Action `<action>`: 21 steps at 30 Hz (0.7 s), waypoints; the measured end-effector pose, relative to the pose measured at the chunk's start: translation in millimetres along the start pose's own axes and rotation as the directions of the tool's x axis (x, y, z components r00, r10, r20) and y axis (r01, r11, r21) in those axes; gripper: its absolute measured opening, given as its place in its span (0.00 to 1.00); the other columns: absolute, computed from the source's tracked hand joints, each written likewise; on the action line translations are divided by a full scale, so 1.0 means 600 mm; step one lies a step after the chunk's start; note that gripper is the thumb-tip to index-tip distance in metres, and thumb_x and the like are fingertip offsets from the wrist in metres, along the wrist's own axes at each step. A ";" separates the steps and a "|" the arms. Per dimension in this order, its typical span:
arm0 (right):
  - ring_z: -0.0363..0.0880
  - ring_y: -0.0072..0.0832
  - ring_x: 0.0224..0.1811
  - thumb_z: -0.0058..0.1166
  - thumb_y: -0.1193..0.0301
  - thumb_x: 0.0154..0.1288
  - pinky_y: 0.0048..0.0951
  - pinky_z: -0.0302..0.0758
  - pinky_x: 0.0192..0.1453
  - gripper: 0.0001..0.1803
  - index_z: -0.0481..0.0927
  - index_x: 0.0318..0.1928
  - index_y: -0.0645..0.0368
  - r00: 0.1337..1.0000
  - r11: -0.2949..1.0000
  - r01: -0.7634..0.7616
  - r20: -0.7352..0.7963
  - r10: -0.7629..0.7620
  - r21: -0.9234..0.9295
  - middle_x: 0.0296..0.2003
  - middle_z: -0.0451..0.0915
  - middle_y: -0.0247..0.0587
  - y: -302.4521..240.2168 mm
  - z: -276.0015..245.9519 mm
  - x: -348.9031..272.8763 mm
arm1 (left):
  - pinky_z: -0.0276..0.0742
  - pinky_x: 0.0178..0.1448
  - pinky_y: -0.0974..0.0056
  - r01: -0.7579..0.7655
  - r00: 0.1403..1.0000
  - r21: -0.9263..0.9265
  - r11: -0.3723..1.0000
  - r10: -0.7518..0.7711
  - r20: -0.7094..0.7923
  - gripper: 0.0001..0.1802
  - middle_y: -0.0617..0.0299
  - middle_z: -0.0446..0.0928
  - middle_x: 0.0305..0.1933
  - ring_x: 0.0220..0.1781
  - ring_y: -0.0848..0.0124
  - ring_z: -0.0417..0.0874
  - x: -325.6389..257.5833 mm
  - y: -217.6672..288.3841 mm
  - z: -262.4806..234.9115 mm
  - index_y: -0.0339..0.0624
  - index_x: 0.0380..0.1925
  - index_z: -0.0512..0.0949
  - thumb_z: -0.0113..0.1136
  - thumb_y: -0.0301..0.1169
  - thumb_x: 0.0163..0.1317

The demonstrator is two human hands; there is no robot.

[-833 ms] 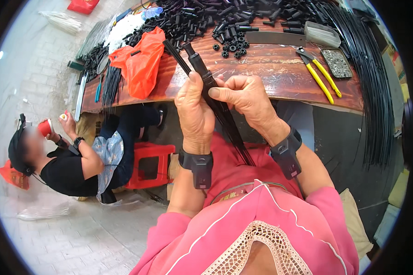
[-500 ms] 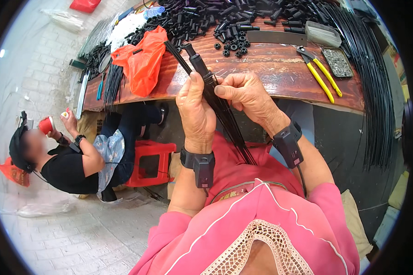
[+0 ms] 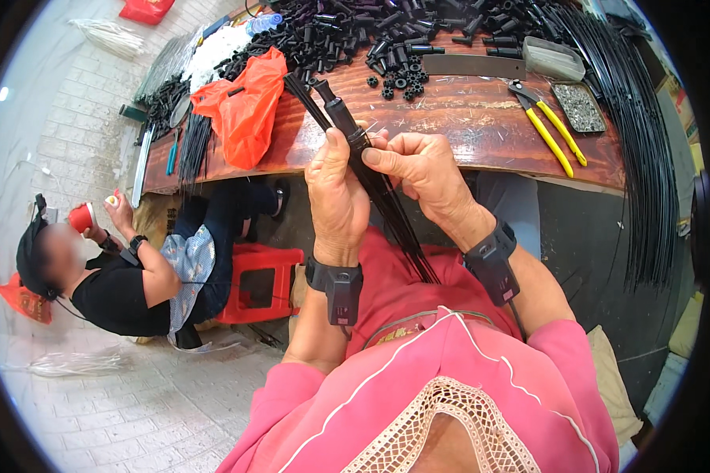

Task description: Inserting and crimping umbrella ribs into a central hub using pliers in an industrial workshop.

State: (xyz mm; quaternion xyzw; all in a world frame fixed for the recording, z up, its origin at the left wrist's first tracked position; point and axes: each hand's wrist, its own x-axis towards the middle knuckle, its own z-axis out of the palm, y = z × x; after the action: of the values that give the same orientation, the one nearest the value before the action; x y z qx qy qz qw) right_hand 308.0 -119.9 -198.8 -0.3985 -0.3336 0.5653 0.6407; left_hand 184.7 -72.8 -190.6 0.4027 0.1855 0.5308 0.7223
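left hand (image 3: 335, 197) clamped on bundle of black rods (image 3: 371, 169) | right hand (image 3: 418, 169) pinching same bundle, just beside left | bundle held over near edge of table (image 3: 481, 134), tips slanting far-left | yellow-handled pliers (image 3: 548, 126) right, well apart | orange bag (image 3: 244, 110) left, overhanging edge

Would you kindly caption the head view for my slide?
Left hand and right hand grip a bundle of black rods at a wooden table.
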 end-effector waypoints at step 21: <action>0.68 0.11 0.16 0.69 0.63 0.56 0.13 0.60 0.17 0.14 0.82 0.22 0.58 0.982 0.979 0.186 -0.003 -0.187 -0.081 0.16 0.76 0.28 -0.016 0.005 -0.007 | 0.81 0.51 0.53 0.032 0.996 -0.143 0.989 -0.019 0.092 0.23 0.52 0.81 0.34 0.47 0.55 0.83 0.014 -0.008 0.003 0.35 0.44 0.74 0.50 0.48 0.71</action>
State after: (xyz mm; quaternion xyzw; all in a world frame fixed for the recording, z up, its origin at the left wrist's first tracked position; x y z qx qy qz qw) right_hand 308.9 -123.9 -188.6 -0.3936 -0.3886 0.4867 0.6762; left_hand 192.1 -66.5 -191.9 0.3704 0.1190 0.5147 0.7640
